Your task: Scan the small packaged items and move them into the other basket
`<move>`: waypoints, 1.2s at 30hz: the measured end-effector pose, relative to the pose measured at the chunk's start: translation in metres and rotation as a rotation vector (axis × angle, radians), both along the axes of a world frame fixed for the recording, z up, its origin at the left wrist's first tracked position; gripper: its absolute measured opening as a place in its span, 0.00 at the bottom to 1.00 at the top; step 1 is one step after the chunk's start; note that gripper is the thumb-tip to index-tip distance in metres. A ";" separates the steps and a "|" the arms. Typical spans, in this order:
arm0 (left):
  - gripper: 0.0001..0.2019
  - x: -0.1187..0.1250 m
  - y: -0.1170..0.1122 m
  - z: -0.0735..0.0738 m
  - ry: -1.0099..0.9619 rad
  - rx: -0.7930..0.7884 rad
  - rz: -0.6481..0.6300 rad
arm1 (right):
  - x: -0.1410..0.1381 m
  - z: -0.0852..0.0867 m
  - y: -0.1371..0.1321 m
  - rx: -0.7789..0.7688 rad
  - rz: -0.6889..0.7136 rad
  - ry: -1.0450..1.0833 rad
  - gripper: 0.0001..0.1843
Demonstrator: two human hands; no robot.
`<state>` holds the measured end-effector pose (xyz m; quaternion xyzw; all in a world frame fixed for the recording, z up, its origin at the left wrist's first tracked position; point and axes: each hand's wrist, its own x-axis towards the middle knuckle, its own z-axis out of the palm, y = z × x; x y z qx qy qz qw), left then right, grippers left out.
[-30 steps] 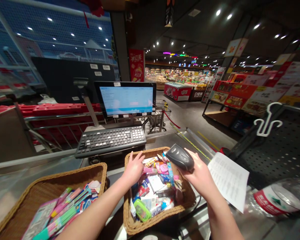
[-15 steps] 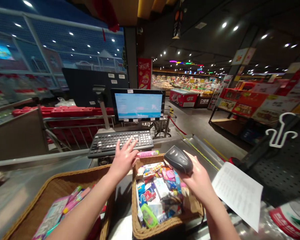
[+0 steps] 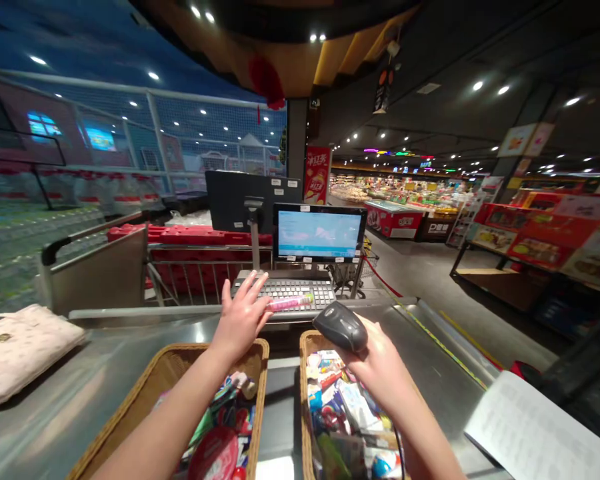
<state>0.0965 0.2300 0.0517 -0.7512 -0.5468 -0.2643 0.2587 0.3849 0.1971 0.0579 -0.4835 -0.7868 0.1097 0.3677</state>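
Note:
My left hand [image 3: 240, 315] is raised above the left wicker basket [image 3: 180, 360]. It pinches a slim pink packet [image 3: 290, 303] between thumb and fingers, with the other fingers spread. The packet points right, in front of the keyboard [image 3: 300, 291]. My right hand [image 3: 375, 363] holds a black barcode scanner [image 3: 341, 326] over the right wicker basket [image 3: 307, 347], its head towards the pink packet. The right basket is full of small colourful packets; the left one holds several too.
A checkout screen [image 3: 319, 233] stands behind the keyboard on the steel counter [image 3: 95, 380]. A cream pouch [image 3: 20, 347] lies at the far left. A printed sheet [image 3: 540, 433] lies at the lower right. Red shopping baskets and a trolley rail stand behind; store aisles stretch away at the right.
My left hand lifted the pink packet out of the right basket and carried it up and left, in front of the keyboard. The view swung upward and left. The scanner stayed in my right hand.

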 end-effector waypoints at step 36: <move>0.06 -0.130 -0.066 -0.039 -0.010 -0.108 0.148 | -0.110 -0.011 -0.033 -0.009 0.119 -0.008 0.19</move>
